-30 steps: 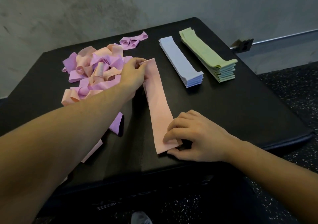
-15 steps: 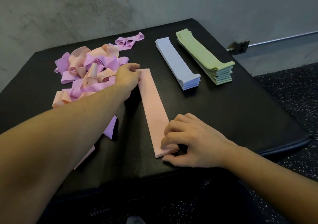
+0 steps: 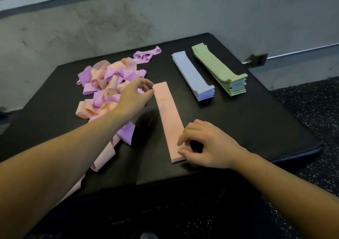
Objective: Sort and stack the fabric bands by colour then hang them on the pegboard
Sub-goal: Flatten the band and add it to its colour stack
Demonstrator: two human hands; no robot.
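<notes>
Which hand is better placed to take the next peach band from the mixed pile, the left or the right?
Probably the left. The left hand hovers open at the edge of the mixed pile, so its reach is short. The right hand rests at the near end of the flat peach band, farther from the pile.

Table (image 3: 256,128): carries all items.
Flat band (image 3: 167,117): lies lengthwise between the two hands; near end under the right hand (image 3: 207,147) fingers (image 3: 183,138), far end just right of the left hand (image 3: 134,97) fingers (image 3: 146,84).
Loose band heap (image 3: 102,90): left of and behind the left fingers, partly under that forearm; one strand hangs over the near table edge.
Small separate band (image 3: 146,55): behind the heap.
First stack (image 3: 194,77): behind the right fingers, right of the flat band.
Second stack (image 3: 220,71): just right of the first stack, apart from it.
</notes>
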